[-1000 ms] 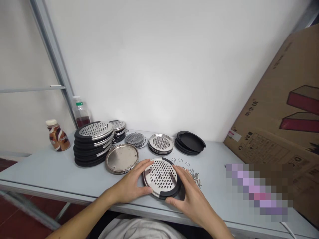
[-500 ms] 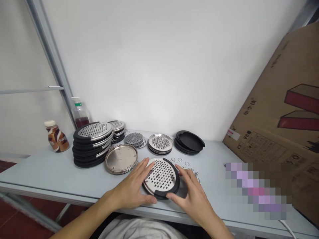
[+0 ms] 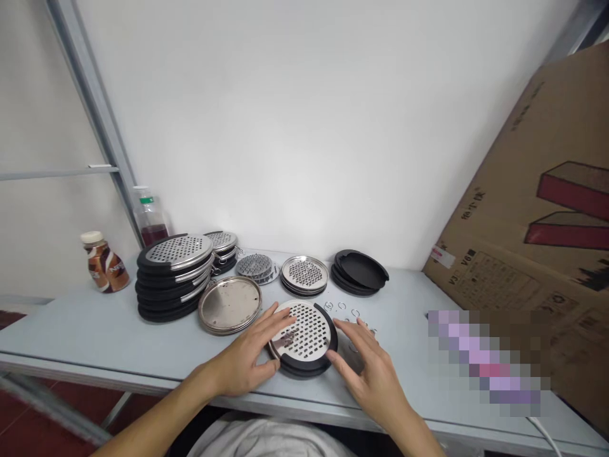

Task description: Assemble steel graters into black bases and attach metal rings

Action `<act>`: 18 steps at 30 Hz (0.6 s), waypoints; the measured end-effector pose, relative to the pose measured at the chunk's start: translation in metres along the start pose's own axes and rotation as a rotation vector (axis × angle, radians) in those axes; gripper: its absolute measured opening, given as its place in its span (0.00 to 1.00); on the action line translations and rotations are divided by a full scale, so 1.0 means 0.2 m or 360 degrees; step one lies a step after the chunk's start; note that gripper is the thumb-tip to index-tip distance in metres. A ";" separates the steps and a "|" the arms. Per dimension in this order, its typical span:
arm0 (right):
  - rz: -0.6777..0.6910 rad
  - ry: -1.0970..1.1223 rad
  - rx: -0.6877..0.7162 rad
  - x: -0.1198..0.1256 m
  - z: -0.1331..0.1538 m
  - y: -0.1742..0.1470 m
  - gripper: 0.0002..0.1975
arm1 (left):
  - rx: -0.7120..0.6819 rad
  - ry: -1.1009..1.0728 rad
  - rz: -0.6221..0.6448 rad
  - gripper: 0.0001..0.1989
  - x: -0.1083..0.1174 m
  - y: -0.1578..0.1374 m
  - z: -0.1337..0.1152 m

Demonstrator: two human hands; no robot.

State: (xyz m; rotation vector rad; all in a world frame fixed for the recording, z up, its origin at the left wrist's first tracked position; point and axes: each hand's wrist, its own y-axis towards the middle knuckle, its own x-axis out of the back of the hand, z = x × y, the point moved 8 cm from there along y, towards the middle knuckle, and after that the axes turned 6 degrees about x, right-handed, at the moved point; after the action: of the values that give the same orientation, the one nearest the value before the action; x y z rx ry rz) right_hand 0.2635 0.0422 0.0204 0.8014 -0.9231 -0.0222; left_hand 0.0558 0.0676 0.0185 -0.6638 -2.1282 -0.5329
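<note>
A round grater (image 3: 304, 333) with a perforated metal face and a black rim on its right and lower side lies flat on the table in front of me. My left hand (image 3: 252, 352) grips its left edge, fingers over the metal face and thumb at the lower rim. Around the right side curves my right hand (image 3: 368, 362), with fingertips and thumb against the black rim. Just behind the right hand lie several small wire rings (image 3: 341, 307). Plain metal discs (image 3: 231, 304) are piled to the left of the grater.
A tall stack of black-rimmed graters (image 3: 176, 279) stands at left, with a smaller stack (image 3: 222, 244) behind. Farther back are spiked discs (image 3: 254, 266), grater plates (image 3: 304, 273) and black trays (image 3: 359, 273). Bottles (image 3: 105, 263) stand far left; a cardboard box (image 3: 514, 254) leans at right.
The grater has turned slightly clockwise between my hands. My left thumb has drawn back leftward along the lower rim, and my right thumb has moved up the right side.
</note>
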 end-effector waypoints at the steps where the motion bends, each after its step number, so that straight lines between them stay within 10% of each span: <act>1: 0.0048 0.0002 0.0018 -0.01 0.01 0.00 0.25 | -0.0011 0.0038 0.0033 0.36 -0.01 0.00 -0.01; 8: 0.0442 0.0052 0.0136 -0.11 0.06 -0.03 0.43 | -0.0003 0.0196 -0.0078 0.41 -0.05 0.01 0.00; 18: 0.0258 -0.0172 0.0381 -0.08 0.11 -0.03 0.30 | -0.0073 0.0091 -0.0296 0.44 0.03 0.00 -0.01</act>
State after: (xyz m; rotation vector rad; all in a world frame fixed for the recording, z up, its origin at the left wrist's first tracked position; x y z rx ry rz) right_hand 0.2390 0.0296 0.0123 0.9509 -1.1049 0.1912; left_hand 0.0539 0.0675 0.0248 -0.4721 -2.1412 -0.6949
